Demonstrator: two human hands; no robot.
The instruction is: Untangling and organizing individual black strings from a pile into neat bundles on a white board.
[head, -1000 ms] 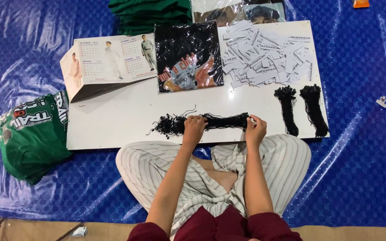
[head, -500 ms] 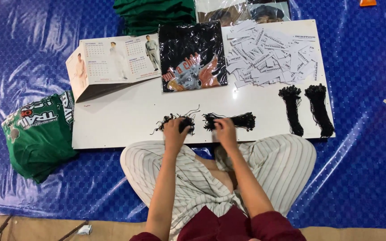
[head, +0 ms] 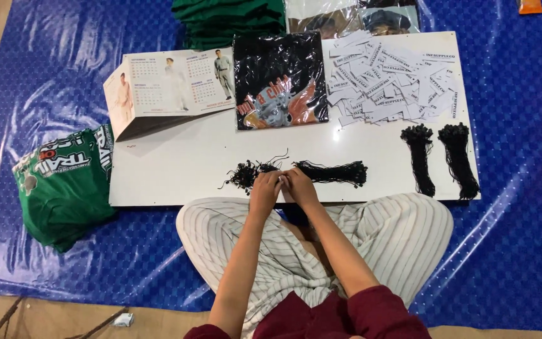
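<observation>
Both hands are meeting at the table's [head: 177, 169] near edge. The left hand [head: 265, 188] and right hand [head: 299, 187] are pinching closed on the black string bundle [head: 330, 172].

Bright, even light falls from overhead. A small hot glare spot sits on the white worktop [head: 337, 133] just right of centre, and broad streaks of sheen cross the blue tarp [head: 509, 207] at four o'clock and seven o'clock. Shadows are soft and short. The plastic-wrapped black shirt [head: 278, 78] at twelve o'clock glints. Focus holds throughout; the fine cords look slightly smeared.
</observation>
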